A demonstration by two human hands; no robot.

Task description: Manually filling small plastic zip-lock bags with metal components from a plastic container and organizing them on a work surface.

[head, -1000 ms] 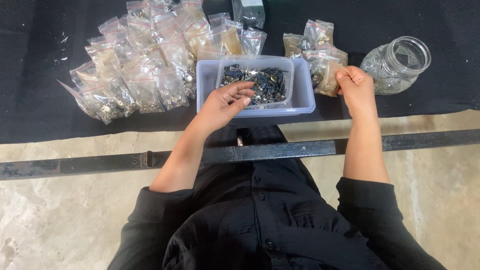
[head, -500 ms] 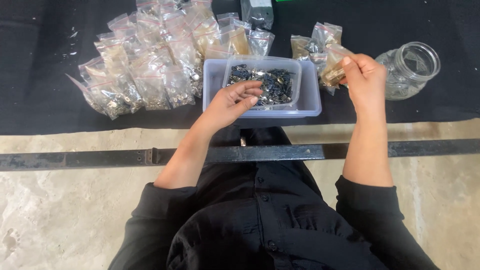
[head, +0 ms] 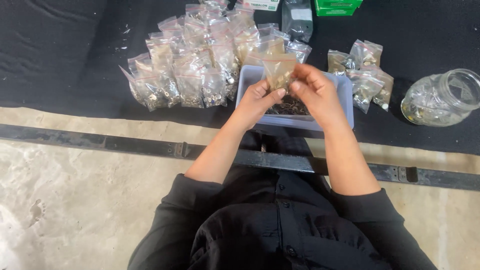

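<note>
1. Small clear zip bag (head: pixel 279 70), partly filled with tiny metal pieces, was held up between both hands, just above a pale blue plastic tray (head: pixel 345 107) at the near edge of a black mat (head: pixel 60 55).
2. Left hand (head: pixel 257 100) pinched the bag's lower left side between thumb and fingers; right hand (head: pixel 315 92) gripped its right edge the same way. Both hands were closed on the bag, fingertips nearly meeting under it.
3. Below the bag, the tray held a dark heap of loose small metal parts (head: pixel 287 106), mostly hidden by the hands. Judging by that heap, some stock was not yet bagged.
4. To the left of the tray lay a large pile of filled bags (head: pixel 192 65), each with a red-lined seal, overlapping one another. That pile suggested much of the bagging was already done.
5. To the right of the tray sat a smaller cluster of bags (head: pixel 362 72), close beside it.
6. Further right, a clear glass jar (head: pixel 440 97) lay on its side, open mouth facing right, with small pieces inside.
7. At the far edge stood a dark packet (head: pixel 297 17) and green boxes (head: pixel 337 6).
8. Whether the held bag's seal was open or pressed closed could not be told.
</note>
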